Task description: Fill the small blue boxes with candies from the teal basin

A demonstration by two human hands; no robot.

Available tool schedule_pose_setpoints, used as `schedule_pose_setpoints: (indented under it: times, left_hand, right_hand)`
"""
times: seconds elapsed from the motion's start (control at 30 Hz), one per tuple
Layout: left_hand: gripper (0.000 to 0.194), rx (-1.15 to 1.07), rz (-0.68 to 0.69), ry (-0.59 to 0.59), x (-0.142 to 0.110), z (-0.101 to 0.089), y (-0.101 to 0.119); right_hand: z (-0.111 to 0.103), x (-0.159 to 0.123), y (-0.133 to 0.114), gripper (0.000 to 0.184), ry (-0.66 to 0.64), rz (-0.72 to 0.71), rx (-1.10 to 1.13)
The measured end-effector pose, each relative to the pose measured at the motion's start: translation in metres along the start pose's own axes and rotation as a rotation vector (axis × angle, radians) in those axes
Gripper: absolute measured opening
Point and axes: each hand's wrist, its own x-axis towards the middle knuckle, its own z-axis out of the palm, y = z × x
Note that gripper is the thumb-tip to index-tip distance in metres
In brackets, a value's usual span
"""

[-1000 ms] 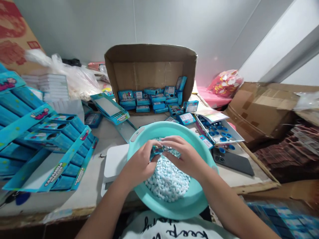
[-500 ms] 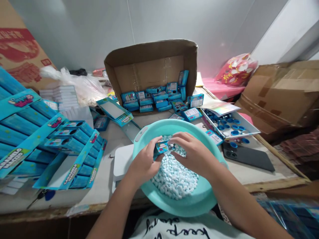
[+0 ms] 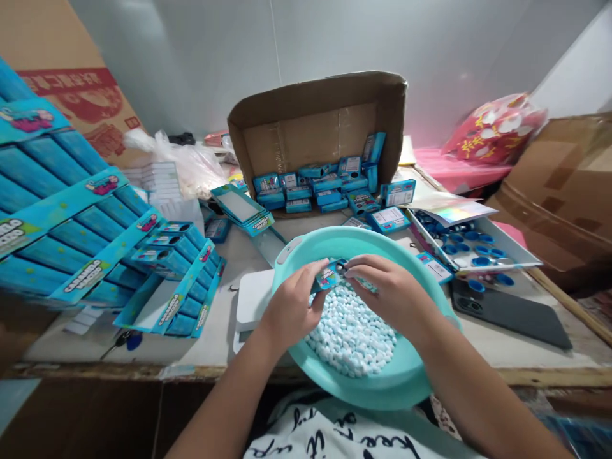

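Soft light, pale glare on the wall (image 3: 315,38), stretched edges, lower corners perhaps blurred

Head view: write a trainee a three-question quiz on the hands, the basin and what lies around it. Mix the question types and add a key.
1. Multiple choice. What does the left hand hold?
A. a round cap
B. a small blue box
C. a cardboard flap

2. True or false: the dark phone lies to the right of the teal basin.

3. Short answer. What is heaped inside the basin?

Key:
1. B
2. True
3. Small pale blue and white pieces
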Motion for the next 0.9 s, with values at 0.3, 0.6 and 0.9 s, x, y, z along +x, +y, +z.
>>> schedule_pose_setpoints:
  times: [0.3,0.6,0.9]
  left_hand:
    - [0.051,-0.098,-0.394,0.394,-0.036,-0.066,-0.016]
    - [0.045,-0.406,-0.572,0.571,-0.063,-0.077,-0.073]
    - [0.076,-0.703,-0.484,0.284,-0.073,-0.076,-0.106]
  right_hand:
    - [0.005,0.000,-0.014,0.036,-0.125,-0.011,0.087]
    - [0.016,-0.012,0.009,0.028,-0.401,0.176,0.002]
    - [0.030,-0.032,0.029,0.037,-0.612,0.268,-0.001]
